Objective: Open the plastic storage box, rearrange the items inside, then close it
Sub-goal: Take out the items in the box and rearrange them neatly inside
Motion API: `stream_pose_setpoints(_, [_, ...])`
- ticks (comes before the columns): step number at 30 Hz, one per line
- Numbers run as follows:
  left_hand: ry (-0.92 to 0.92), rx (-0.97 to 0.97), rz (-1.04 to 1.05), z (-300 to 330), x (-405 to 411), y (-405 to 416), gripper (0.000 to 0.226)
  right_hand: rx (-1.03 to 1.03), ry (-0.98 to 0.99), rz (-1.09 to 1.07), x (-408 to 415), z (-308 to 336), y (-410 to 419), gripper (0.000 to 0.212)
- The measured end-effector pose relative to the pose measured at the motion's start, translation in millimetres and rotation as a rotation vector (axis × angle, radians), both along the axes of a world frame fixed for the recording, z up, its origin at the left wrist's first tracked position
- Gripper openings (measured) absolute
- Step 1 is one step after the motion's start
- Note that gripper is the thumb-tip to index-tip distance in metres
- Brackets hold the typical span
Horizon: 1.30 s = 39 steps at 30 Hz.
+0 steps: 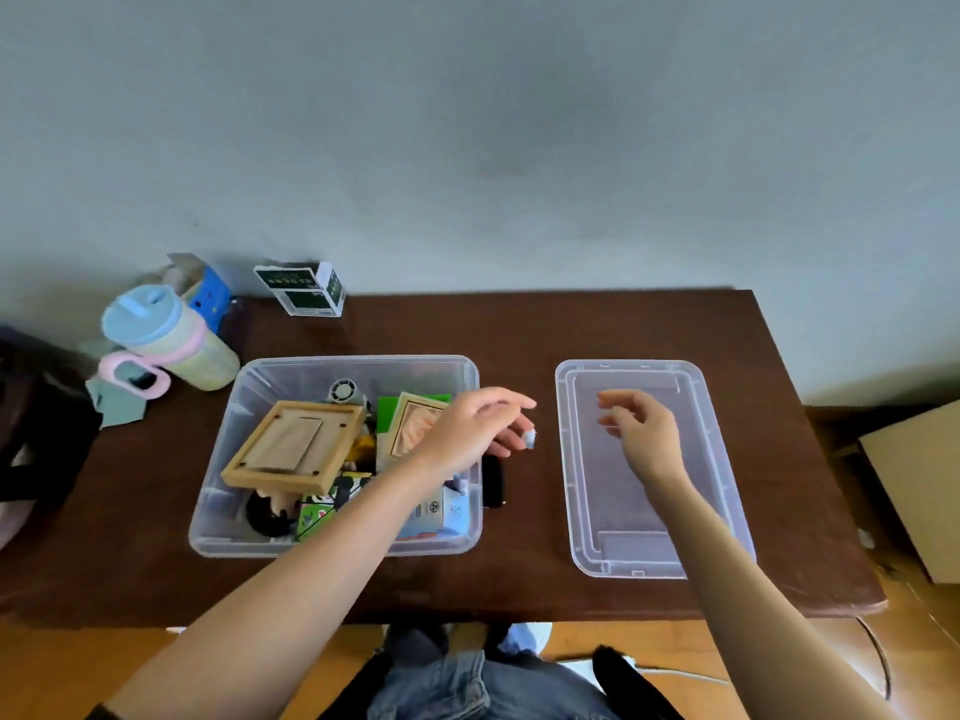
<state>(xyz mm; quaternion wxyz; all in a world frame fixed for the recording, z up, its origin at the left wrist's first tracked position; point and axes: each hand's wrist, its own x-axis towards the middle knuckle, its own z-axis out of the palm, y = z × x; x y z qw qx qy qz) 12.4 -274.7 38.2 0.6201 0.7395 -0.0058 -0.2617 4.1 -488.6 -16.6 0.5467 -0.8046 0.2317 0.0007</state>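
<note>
A person's left hand (pixel 475 426), at centre frame, pinches a small pale blue-grey object (pixel 530 439) in its fingertips just past the right rim of the clear plastic storage box (pixel 218 517), apparently lifting it clear to re-sort the contents. The right hand (pixel 641 431) hovers with loosely curled fingers, holding nothing, over the box's lid (pixel 582 511), which lies flat at centre right on the brown table (pixel 524 330), likely parked within reach for closing. Inside the box, a wooden frame (pixel 293 446) rests tilted on cartons and toys, and a slim black item (pixel 492 480) sits just outside its right wall. At upper left stand a pastel cup (pixel 166 337) and a green-and-white carton (pixel 304 288); their lettering is too blurred to read.
</note>
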Motion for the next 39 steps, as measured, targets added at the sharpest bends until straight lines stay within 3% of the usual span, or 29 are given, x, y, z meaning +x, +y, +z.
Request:
stream_pose_setpoints(3, [-0.004, -0.043, 0.235, 3, 5, 59, 0.025, 0.062, -0.040, 0.082, 10, 11, 47, 0.029])
stream_pose_setpoints(8, [-0.027, 0.142, 0.399, -13, 11, 157, 0.025, 0.032, -0.042, 0.164, 22, 15, 118, 0.028])
stream_pose_setpoints(15, [-0.082, 0.269, 0.231, -33, 18, 210, 0.029, -0.049, -0.002, -0.141, 22, -3, 143, 0.026])
stream_pose_setpoints(20, [-0.237, 0.427, 0.026, -35, 27, 193, 0.022, -0.113, 0.179, -0.262, 2, -29, 116, 0.023])
stream_pose_setpoints(24, [-0.305, 0.444, -0.102, -36, 34, 167, 0.023, -0.115, 0.314, -0.251, -2, -48, 102, 0.023])
stream_pose_setpoints(30, [-0.248, 0.516, -0.166, -42, 37, 142, 0.027, -0.167, 0.327, -0.124, 6, -64, 95, 0.031])
stream_pose_setpoints(39, [-0.204, 0.564, -0.176, -51, 39, 131, 0.055, -0.245, 0.267, -0.030, 16, -61, 95, 0.006])
